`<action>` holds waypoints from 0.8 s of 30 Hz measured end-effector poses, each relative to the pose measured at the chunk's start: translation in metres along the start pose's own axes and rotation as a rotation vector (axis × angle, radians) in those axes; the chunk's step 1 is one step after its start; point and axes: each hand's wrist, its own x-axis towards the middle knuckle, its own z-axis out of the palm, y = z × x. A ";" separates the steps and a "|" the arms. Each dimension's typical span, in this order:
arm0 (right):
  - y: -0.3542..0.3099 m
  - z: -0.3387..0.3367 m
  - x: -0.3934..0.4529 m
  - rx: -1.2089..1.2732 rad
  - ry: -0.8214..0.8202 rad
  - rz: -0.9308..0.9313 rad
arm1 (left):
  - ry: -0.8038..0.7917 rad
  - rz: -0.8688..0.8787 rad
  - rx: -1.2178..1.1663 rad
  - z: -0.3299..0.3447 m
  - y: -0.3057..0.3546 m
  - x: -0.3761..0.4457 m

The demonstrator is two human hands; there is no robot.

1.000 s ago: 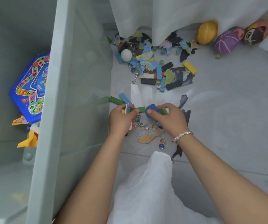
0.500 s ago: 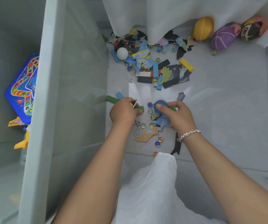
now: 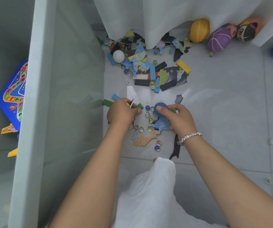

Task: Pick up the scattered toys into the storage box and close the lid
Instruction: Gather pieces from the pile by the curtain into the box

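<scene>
Now both hands, left [image 3: 121, 113] and right [image 3: 178, 120], full of toys [image 3: 161, 108].

The storage box [image 3: 33, 112] stands left of the scattered toys [image 3: 150, 71], a board game [image 3: 12, 96] inside it.

A room in a home, likely a child's play corner; pale grey floor tiles [image 3: 231, 112] run under a white curtain [image 3: 148, 18] hanging at twelve o'clock; soft painted balls [image 3: 199, 30] lie against it at one o'clock; blocks, puzzle pieces and marbles [image 3: 157, 74] litter the floor at centre; a translucent storage box [image 3: 33, 112] at nine o'clock holds a bright board game [image 3: 14, 96].
</scene>
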 end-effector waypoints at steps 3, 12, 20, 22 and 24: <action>-0.005 -0.002 -0.001 0.028 0.003 -0.004 | -0.020 -0.080 -0.343 -0.005 0.003 -0.007; -0.065 -0.006 -0.032 0.111 -0.108 -0.158 | -0.118 -0.279 -1.176 -0.062 0.048 -0.082; -0.161 0.011 -0.111 0.165 -0.466 -0.428 | 0.099 0.085 -1.331 -0.175 0.073 -0.166; -0.177 0.023 -0.135 0.123 -0.518 -0.475 | 0.179 0.080 -1.312 -0.200 0.054 -0.175; -0.188 0.041 -0.156 0.061 -0.562 -0.519 | 0.223 0.034 -1.283 -0.216 0.031 -0.182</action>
